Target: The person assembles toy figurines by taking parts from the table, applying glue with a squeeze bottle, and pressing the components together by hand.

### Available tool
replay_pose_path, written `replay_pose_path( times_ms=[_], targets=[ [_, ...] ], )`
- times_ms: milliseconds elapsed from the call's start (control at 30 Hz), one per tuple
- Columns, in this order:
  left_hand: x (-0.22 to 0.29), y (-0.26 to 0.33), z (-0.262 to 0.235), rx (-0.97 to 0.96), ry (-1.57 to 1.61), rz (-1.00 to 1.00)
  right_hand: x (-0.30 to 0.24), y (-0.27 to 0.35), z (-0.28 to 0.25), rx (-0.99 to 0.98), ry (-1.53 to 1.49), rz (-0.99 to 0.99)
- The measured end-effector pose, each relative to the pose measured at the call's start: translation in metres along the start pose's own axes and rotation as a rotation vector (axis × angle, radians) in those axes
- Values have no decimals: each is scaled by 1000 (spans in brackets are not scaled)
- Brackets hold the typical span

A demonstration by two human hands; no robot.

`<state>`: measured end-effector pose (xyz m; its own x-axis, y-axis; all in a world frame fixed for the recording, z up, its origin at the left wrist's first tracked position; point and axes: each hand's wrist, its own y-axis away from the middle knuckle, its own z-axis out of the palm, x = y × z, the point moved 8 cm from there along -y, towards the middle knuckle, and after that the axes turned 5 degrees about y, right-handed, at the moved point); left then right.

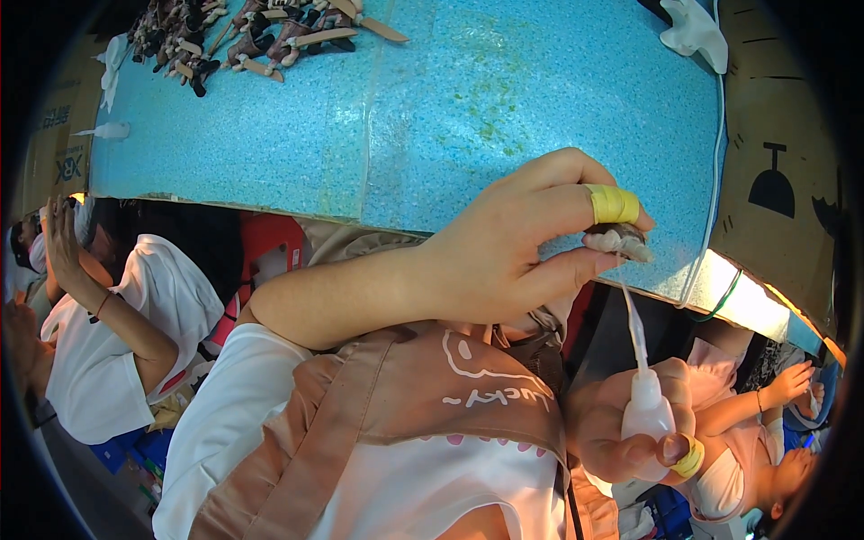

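Tabletop (pixel 558 90) in speckled blue spans the upper view, its near edge above the person's brown apron (pixel 396 396), which bears white hand-style lettering and a line drawing, both upside down here. Cardboard boxes flank it: the right box (pixel 792 99) is printed with a black glass-shaped symbol, the left box (pixel 58 117) with dark lettering, also inverted. Two co-workers, one at left (pixel 126 333) and one at right (pixel 738 441), sit partly in view. Brown and tan parts lie heaped (pixel 256 36) at the table's far left. The hands are apart: the left hand (pixel 504 238) pinches a small brown-and-whitish piece (pixel 619 243) over the table's near edge; the right hand (pixel 603 414), lower, grips a white bottle (pixel 648 418), unlabelled where visible. Its slender nozzle (pixel 635 324) points up at the piece; whether they touch, I cannot tell. Yellow tape (pixel 615 204) wraps a left finger.
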<state>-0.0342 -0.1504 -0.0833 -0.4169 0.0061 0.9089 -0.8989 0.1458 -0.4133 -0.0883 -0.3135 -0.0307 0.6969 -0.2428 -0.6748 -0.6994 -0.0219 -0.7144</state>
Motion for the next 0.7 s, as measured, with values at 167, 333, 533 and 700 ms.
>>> replay_pose_path(
  times_ms=[167, 333, 533, 700],
  targets=[
    [0, 0, 1, 4, 1, 7, 2, 3, 0, 27, 23, 40],
    [-1, 0, 1, -5, -4, 4, 4, 4, -1, 14, 47, 52],
    [-4, 1, 2, 9, 53, -42, 2, 1, -3, -18, 17, 65],
    [-2, 0, 1, -21, 10, -46, 0, -3, -6, 36, 5, 18]
  ],
)
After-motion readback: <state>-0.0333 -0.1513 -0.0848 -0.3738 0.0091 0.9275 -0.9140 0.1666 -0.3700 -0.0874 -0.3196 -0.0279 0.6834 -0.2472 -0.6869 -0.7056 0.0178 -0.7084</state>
